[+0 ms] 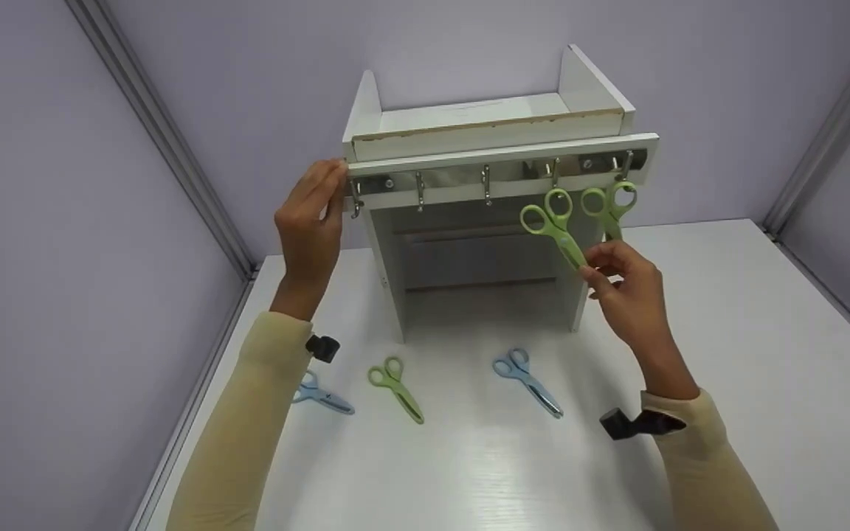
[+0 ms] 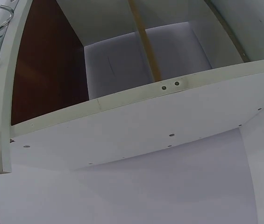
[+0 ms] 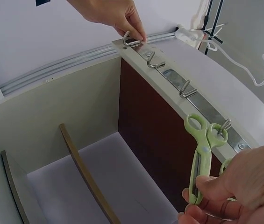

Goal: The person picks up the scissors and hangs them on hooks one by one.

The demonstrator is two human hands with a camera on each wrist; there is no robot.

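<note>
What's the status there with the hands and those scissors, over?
Left hand steadies rail end. Right hand pinches green scissors, handle on fourth hook. Nothing blocking.

1. Head view looks down from above and in front at the shelf (image 1: 495,140) on the table (image 1: 727,354).
2. Left wrist view looks up, close under the shelf (image 2: 136,126).
3. Right wrist view faces along the hook rail (image 3: 188,88); all share the shelf.
</note>
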